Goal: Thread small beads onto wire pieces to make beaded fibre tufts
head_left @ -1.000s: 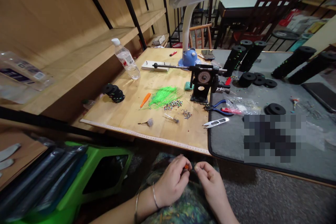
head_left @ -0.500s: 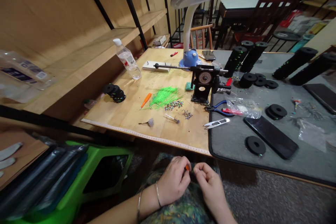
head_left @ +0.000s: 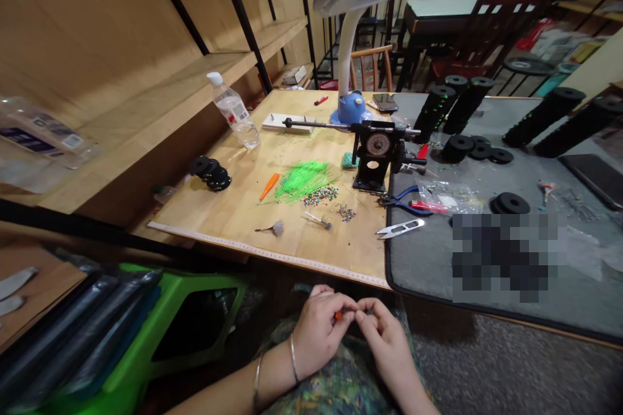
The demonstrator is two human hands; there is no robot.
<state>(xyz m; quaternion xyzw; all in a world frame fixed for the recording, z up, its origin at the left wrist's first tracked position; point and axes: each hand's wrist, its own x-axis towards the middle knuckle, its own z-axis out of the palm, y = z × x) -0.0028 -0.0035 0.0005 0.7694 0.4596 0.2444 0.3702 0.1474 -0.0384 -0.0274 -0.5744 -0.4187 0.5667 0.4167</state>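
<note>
Head view: I have one feed, looking forward and down at the left hand (head_left: 318, 327) and right hand (head_left: 389, 337), close together over patterned cloth (head_left: 335, 373).
Key relation: I judge that everything turns on where the orange piece (head_left: 337, 316) sits against the right hand's fingertips; it lies just to their left, near but apart as far as I can see.
Nearer hand: the left, clearly, since the orange piece shows between its thumb and curled fingers.
Long axis: I can't read it; the fingers cover most of the orange piece and only a small patch shows.
Left grip: grasping the orange piece, with the thumb below and the forefinger reaching over toward the right hand.
Right grip: thumb and forefinger come together, or nearly so, beside the left fingertips; I can't tell whether they pinch anything fine.
Orange piece against the grip: inside the left one, behind its foremost fingertips, on the side away from the right one.
Tabletop: its wooden near edge (head_left: 272, 257) lies beyond both hands; the green strands (head_left: 304, 179), beads (head_left: 321, 195) and snips (head_left: 402, 228) lie farther off, well apart from the fingers.
</note>
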